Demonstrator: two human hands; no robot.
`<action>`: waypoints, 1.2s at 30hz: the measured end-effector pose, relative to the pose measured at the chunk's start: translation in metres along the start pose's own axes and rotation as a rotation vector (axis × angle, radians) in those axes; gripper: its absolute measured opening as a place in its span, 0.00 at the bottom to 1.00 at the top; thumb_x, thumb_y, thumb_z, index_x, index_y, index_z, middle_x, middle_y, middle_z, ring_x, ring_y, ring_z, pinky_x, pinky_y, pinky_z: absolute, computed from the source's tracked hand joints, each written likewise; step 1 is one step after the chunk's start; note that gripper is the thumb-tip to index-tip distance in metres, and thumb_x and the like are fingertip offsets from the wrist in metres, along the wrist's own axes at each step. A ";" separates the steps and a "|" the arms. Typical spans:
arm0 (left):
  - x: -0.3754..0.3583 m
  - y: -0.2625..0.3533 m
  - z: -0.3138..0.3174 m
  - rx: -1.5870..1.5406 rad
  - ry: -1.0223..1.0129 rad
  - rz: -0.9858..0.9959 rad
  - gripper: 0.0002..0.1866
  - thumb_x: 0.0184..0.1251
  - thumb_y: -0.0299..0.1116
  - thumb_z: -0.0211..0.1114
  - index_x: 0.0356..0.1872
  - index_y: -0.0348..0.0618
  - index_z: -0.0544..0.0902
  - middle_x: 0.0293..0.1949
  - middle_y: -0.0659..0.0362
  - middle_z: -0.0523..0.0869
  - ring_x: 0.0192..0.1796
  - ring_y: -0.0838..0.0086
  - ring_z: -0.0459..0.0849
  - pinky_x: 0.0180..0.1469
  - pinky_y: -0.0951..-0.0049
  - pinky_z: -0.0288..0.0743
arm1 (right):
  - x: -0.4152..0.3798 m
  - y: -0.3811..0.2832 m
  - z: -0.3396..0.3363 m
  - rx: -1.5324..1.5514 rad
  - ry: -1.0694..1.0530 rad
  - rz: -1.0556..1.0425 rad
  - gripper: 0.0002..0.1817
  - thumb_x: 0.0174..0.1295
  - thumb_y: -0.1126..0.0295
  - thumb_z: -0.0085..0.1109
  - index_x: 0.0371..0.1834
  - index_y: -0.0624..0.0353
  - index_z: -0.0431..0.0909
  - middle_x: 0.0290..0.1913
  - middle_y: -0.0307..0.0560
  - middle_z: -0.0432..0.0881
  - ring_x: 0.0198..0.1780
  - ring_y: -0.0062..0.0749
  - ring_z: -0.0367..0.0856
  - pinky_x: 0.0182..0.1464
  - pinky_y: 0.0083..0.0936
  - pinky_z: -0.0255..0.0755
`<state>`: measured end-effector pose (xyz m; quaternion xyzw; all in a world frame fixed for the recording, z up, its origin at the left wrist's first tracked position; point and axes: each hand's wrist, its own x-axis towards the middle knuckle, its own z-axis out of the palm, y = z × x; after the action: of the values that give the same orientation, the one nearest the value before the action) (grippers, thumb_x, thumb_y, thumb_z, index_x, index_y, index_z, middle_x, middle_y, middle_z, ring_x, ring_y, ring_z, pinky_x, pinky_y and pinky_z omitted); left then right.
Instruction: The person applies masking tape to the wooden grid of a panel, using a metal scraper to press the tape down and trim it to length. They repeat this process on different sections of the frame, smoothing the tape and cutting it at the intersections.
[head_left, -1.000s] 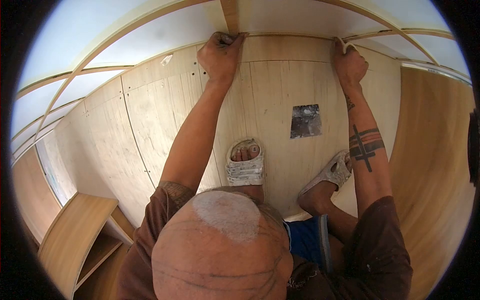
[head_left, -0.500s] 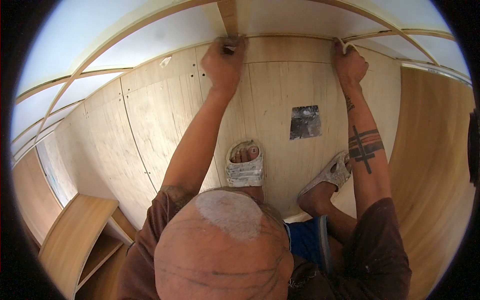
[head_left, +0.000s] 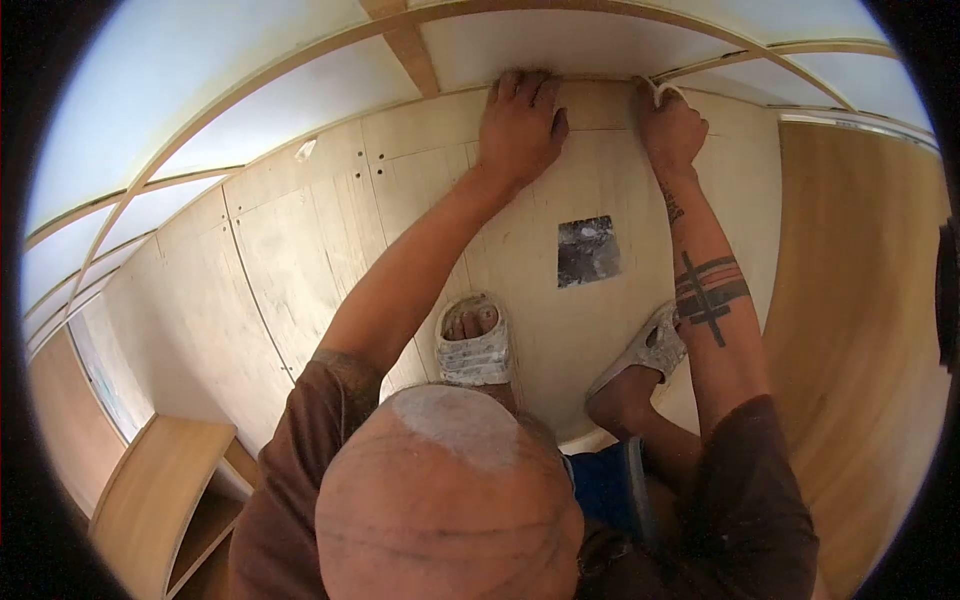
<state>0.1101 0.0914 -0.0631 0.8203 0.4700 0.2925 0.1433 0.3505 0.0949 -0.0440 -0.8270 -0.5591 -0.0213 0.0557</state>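
Note:
My left hand [head_left: 522, 132] lies flat, fingers stretched to the seam where the pale plywood panel [head_left: 330, 230] meets the wood-framed white panel [head_left: 560, 40]. Its thumb stands apart from the fingers. Farther right along the same seam, my right hand [head_left: 676, 135] is closed around a thin whitish strip [head_left: 665, 92], which loops up over the fingers. The lower part of that strip is hidden inside the hand. A dark, paint-smeared square [head_left: 588, 252] lies on the plywood below and between the hands.
Wooden battens [head_left: 410, 55] divide the white panels along the top. My feet, in worn pale sandals [head_left: 474, 345], rest on the plywood. A brown wood panel [head_left: 850, 300] rises at the right. At lower left stands a wooden shelf unit [head_left: 165, 480].
My left hand has moved right along the seam, from a pinch beside the batten to flat, stretched fingers. The right hand keeps hold of the strip. The whole view has shifted slightly.

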 end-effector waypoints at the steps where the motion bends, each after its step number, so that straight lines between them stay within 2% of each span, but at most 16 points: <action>1: -0.003 0.005 0.003 0.022 0.031 -0.010 0.27 0.71 0.37 0.68 0.66 0.32 0.79 0.67 0.41 0.79 0.69 0.41 0.76 0.74 0.43 0.69 | 0.000 -0.001 0.000 0.002 0.004 0.003 0.32 0.71 0.36 0.59 0.36 0.59 0.90 0.36 0.60 0.92 0.39 0.56 0.91 0.53 0.50 0.72; 3: -0.003 0.018 0.013 0.061 0.015 0.005 0.28 0.71 0.38 0.68 0.67 0.33 0.78 0.68 0.41 0.79 0.70 0.41 0.74 0.74 0.41 0.68 | 0.001 0.000 0.001 0.000 -0.002 0.019 0.31 0.72 0.37 0.57 0.37 0.58 0.89 0.36 0.66 0.90 0.42 0.64 0.89 0.52 0.50 0.75; 4: 0.000 0.025 0.018 0.097 0.000 0.015 0.28 0.70 0.38 0.68 0.67 0.33 0.78 0.68 0.42 0.78 0.71 0.41 0.73 0.74 0.40 0.67 | 0.001 0.001 0.003 -0.001 0.001 0.019 0.31 0.72 0.37 0.57 0.37 0.58 0.89 0.36 0.66 0.90 0.42 0.64 0.89 0.52 0.50 0.75; 6: 0.014 0.036 0.028 0.066 -0.066 0.030 0.29 0.70 0.38 0.68 0.68 0.33 0.77 0.69 0.42 0.77 0.72 0.41 0.73 0.75 0.39 0.66 | 0.002 0.003 0.005 0.018 0.008 0.003 0.30 0.71 0.38 0.60 0.36 0.59 0.91 0.38 0.59 0.92 0.40 0.56 0.92 0.53 0.49 0.73; 7: 0.020 0.040 0.031 0.036 -0.135 0.044 0.30 0.69 0.38 0.68 0.69 0.34 0.76 0.70 0.42 0.76 0.73 0.41 0.72 0.76 0.39 0.65 | 0.004 0.004 0.003 0.015 0.012 0.001 0.30 0.71 0.38 0.60 0.36 0.59 0.91 0.38 0.59 0.92 0.40 0.56 0.92 0.53 0.49 0.73; 10: 0.038 0.053 0.033 0.025 -0.175 0.053 0.32 0.68 0.38 0.69 0.71 0.35 0.76 0.71 0.42 0.75 0.75 0.41 0.71 0.77 0.41 0.65 | 0.001 0.002 -0.003 0.009 -0.026 -0.020 0.30 0.71 0.39 0.59 0.38 0.58 0.91 0.38 0.60 0.92 0.40 0.57 0.92 0.52 0.49 0.73; 14: 0.029 0.047 0.045 0.085 -0.106 0.060 0.31 0.66 0.36 0.69 0.70 0.38 0.77 0.70 0.43 0.76 0.73 0.45 0.73 0.74 0.42 0.68 | 0.003 -0.004 -0.001 -0.004 0.006 -0.004 0.31 0.72 0.37 0.58 0.38 0.58 0.91 0.38 0.60 0.92 0.40 0.58 0.92 0.53 0.50 0.73; 16: 0.021 0.036 0.039 0.019 -0.023 0.022 0.28 0.66 0.34 0.69 0.68 0.40 0.78 0.67 0.44 0.78 0.69 0.46 0.76 0.70 0.43 0.70 | 0.003 0.000 0.002 -0.020 0.016 -0.009 0.32 0.72 0.37 0.58 0.38 0.58 0.91 0.38 0.60 0.92 0.41 0.59 0.92 0.53 0.51 0.74; 20: -0.004 -0.005 0.000 -0.045 -0.013 0.003 0.27 0.67 0.33 0.69 0.67 0.40 0.78 0.64 0.44 0.81 0.65 0.45 0.78 0.69 0.41 0.70 | 0.004 0.002 -0.001 -0.031 -0.024 -0.032 0.32 0.73 0.37 0.57 0.37 0.59 0.90 0.37 0.61 0.92 0.41 0.59 0.92 0.53 0.52 0.74; 22: -0.018 -0.017 -0.013 0.008 0.089 -0.044 0.26 0.68 0.32 0.68 0.66 0.37 0.77 0.60 0.44 0.83 0.64 0.43 0.79 0.69 0.41 0.70 | 0.003 0.002 0.003 -0.013 -0.035 -0.034 0.33 0.73 0.37 0.57 0.36 0.60 0.90 0.36 0.60 0.92 0.41 0.59 0.92 0.52 0.51 0.74; 26: -0.039 -0.032 -0.029 0.116 0.146 -0.125 0.26 0.68 0.31 0.68 0.66 0.35 0.77 0.60 0.42 0.82 0.64 0.43 0.77 0.69 0.43 0.70 | 0.002 0.005 0.006 0.061 0.020 -0.017 0.32 0.72 0.38 0.61 0.35 0.60 0.90 0.34 0.58 0.91 0.38 0.55 0.91 0.51 0.49 0.74; 29: -0.041 -0.021 -0.032 0.104 0.150 -0.174 0.27 0.69 0.31 0.68 0.67 0.34 0.76 0.64 0.40 0.78 0.67 0.43 0.75 0.70 0.44 0.69 | 0.002 0.006 0.005 0.051 -0.002 -0.010 0.30 0.71 0.39 0.62 0.35 0.60 0.90 0.33 0.58 0.91 0.37 0.54 0.91 0.51 0.49 0.74; 31: -0.039 -0.003 -0.029 -0.025 0.257 -0.315 0.30 0.68 0.33 0.69 0.70 0.35 0.74 0.69 0.39 0.74 0.70 0.41 0.72 0.72 0.43 0.66 | 0.002 0.008 0.010 0.053 -0.008 -0.009 0.29 0.72 0.41 0.63 0.35 0.59 0.91 0.33 0.58 0.91 0.35 0.53 0.90 0.50 0.49 0.73; 34: -0.034 0.019 -0.023 0.033 0.161 -0.201 0.32 0.69 0.35 0.70 0.72 0.35 0.72 0.72 0.38 0.71 0.73 0.40 0.69 0.75 0.40 0.63 | 0.000 0.005 0.011 0.029 0.087 -0.033 0.27 0.72 0.42 0.62 0.35 0.58 0.91 0.33 0.57 0.91 0.34 0.54 0.90 0.51 0.49 0.72; 36: -0.025 0.029 -0.009 0.010 0.083 -0.122 0.33 0.69 0.36 0.70 0.73 0.35 0.71 0.72 0.38 0.71 0.74 0.40 0.68 0.76 0.38 0.62 | 0.000 0.004 0.008 0.085 0.012 0.016 0.30 0.73 0.40 0.59 0.36 0.58 0.89 0.36 0.60 0.91 0.40 0.61 0.89 0.50 0.48 0.73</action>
<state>0.1144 0.0550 -0.0496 0.7780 0.5263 0.3147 0.1370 0.3544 0.0944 -0.0519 -0.8282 -0.5525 -0.0021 0.0942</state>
